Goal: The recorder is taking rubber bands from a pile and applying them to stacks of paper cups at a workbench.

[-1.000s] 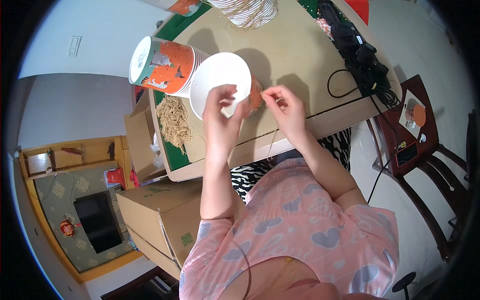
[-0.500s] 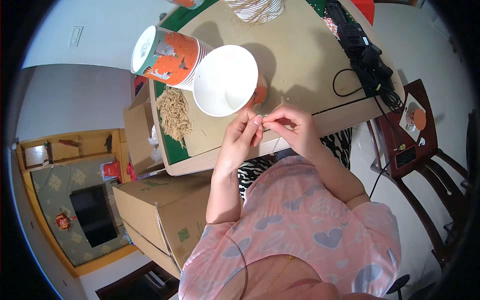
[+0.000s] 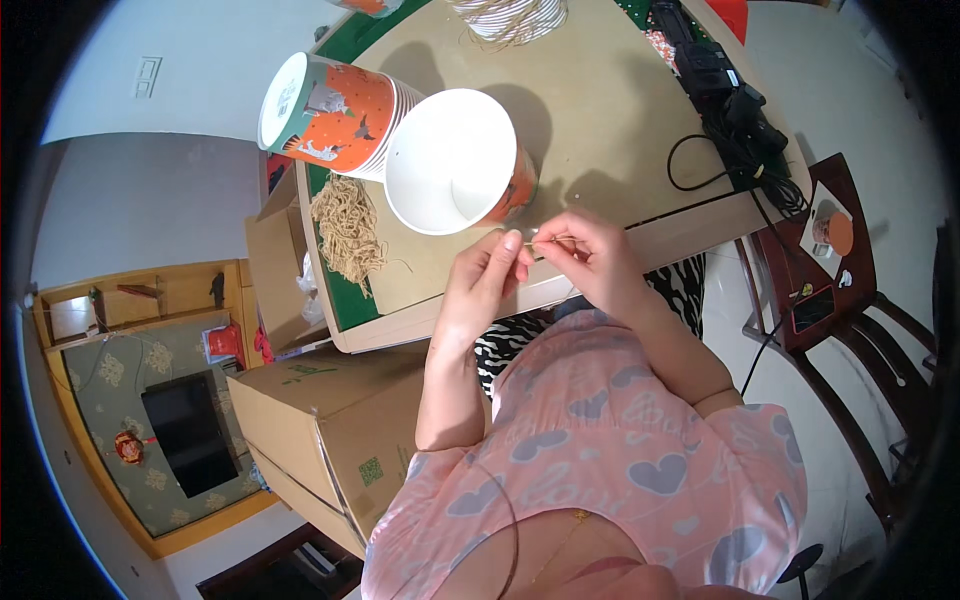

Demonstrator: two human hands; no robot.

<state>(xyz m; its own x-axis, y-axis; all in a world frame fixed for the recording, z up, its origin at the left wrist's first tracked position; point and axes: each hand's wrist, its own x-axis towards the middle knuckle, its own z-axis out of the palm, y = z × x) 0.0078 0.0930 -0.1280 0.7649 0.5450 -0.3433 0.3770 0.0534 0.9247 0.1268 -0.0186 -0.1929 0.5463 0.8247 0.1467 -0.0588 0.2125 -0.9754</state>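
Note:
My left hand [image 3: 480, 275] and my right hand [image 3: 588, 255] meet over the table's near edge. Each is closed in a pinch, thumb against fingers. Between their fingertips runs a thin tan cord [image 3: 541, 243], its ends mostly hidden by the fingers. Just beyond my left hand a white-lined paper bucket [image 3: 440, 165] with an orange print lies tipped, its mouth facing me. Against it leans a nested stack of orange and green paper buckets [image 3: 345, 115]. Left of the bucket sits a tangled heap of tan cords [image 3: 345, 230], with one loose strand beside it.
At the table's far side stands a white ribbed stack [image 3: 510, 18] with tan cords hanging from it. Black adapters and cables [image 3: 735, 110] lie along the right edge. A large cardboard box [image 3: 330, 420] stands below the table's left; a dark wooden chair [image 3: 820, 270] holds a phone.
My fingertips have drawn slightly apart, and more of the cord shows between them. The buckets and the cord heap stay where they were.

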